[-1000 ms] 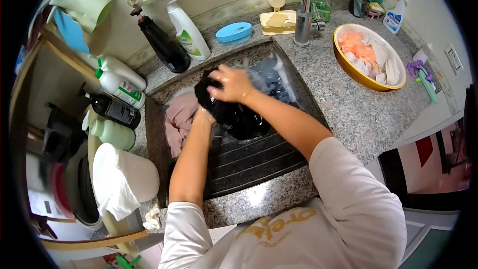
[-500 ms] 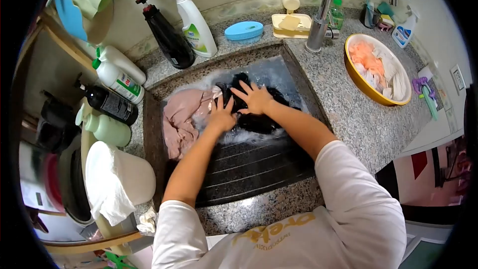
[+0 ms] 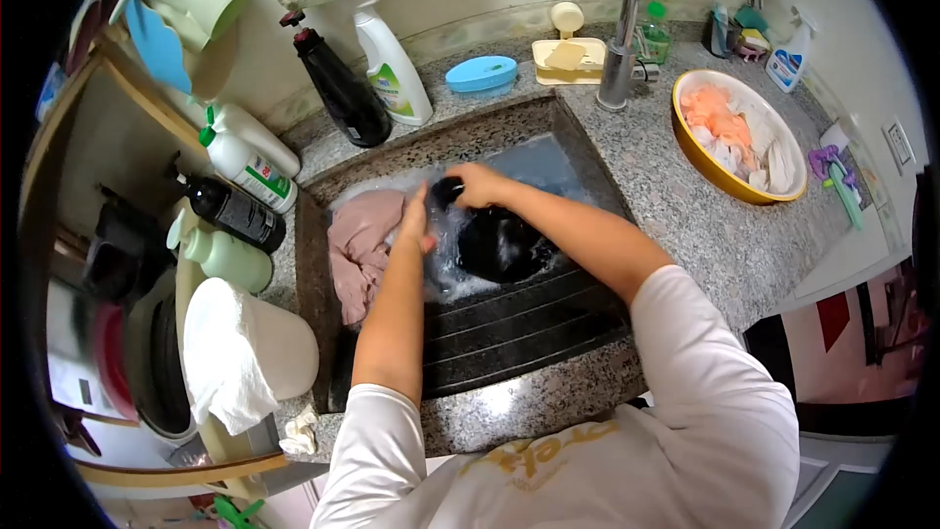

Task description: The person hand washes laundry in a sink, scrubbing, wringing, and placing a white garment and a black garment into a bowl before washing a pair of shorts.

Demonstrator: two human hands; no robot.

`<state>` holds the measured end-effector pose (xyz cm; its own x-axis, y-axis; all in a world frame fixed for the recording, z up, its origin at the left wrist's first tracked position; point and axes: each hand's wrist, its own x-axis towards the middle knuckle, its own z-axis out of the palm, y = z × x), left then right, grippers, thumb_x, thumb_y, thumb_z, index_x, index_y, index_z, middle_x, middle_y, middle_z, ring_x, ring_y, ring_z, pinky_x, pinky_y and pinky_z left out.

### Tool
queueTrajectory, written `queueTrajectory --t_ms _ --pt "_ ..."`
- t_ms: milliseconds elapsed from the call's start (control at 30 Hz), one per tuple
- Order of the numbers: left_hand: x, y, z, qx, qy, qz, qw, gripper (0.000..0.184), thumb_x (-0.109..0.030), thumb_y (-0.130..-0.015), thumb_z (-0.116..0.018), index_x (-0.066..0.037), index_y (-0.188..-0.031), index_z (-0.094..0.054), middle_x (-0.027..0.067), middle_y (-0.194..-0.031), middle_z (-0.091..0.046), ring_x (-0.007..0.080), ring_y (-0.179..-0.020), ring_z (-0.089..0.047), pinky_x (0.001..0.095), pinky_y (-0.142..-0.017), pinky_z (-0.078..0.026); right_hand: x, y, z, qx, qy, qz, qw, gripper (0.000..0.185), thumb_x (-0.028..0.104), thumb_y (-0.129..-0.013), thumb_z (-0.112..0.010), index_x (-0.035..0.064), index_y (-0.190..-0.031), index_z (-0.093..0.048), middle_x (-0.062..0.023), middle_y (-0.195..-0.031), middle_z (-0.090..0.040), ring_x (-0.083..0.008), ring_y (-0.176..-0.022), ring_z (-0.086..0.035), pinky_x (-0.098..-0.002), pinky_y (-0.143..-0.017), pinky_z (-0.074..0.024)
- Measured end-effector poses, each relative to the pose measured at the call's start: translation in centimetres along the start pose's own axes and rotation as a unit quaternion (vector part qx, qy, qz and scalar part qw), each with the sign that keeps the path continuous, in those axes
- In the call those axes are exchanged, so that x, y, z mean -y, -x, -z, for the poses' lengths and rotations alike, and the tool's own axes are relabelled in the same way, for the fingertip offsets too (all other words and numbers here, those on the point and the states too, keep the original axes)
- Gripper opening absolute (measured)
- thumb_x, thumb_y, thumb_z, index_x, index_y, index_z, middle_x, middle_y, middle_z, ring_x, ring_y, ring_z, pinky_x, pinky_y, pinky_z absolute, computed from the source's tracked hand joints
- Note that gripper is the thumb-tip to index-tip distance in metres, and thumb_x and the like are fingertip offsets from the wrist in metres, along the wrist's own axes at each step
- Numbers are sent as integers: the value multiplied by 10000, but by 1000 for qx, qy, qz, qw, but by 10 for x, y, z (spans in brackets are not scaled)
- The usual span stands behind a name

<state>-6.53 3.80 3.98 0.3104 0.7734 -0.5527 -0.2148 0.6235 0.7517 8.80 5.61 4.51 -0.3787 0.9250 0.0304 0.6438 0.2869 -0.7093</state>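
head: hands [image 3: 478, 186] well inside sink walls [image 3: 490, 127]

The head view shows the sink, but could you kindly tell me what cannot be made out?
In the head view:
- Black cloth: underside, hidden by its folds and sudsy water.
- Faucet: top, cut off by the upper edge.
- Green-capped bottle: fine label print, too small.

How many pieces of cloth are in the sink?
2 that I can tell apart: a pink cloth at the left of the sink, and a black cloth near the middle. More may be hidden underneath.
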Motion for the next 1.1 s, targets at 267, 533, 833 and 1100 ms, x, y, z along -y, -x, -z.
queueTrajectory --t_ms 267,533,833,1100 --pt "30 -58 18 209 -182 -500 820 350 -327 -826 -440 -115 -1105 -441 43 -971 -490 187 -998 -463 325 -818 -401 103 61 -2 -180 116 308 927 332 175 -558 -634 159 -888 -596 -60 -802 -508 -255 -763 -549 -359 -605 -455" --pt "-10 39 -32 43 -16 -26 999 271 -289 -809 -486 -55 -913 -576 86 -867 -611 198 -759 -592 349 -702 -487 -10 45 31 -270 215 133 929 310 222 -632 -582 178 -938 -567 -91 -780 -557 -291 -703 -580 -394 -580 -465" --pt "35 -28 1 -21 -692 -183 698 947 -391 -603 -665 -71 -1346 -172 211 -1370 -170 386 -1249 -193 387 -1024 -213 -24 42 16 148 233 -19 961 779 605 -695 -538 309 -1343 -222 -142 -1402 -177 -373 -1212 -315 -417 -970 -308" --pt "41 -57 5 -13 -655 -61 753 851 -532 -746 -458 -45 -1354 -117 258 -1368 -171 366 -1278 -171 402 -1023 -194 -66 18 -22 85 232 -94 964 652 501 -752 -504 248 -1305 -271 -179 -1256 -387 -367 -1114 -435 -455 -914 -351"
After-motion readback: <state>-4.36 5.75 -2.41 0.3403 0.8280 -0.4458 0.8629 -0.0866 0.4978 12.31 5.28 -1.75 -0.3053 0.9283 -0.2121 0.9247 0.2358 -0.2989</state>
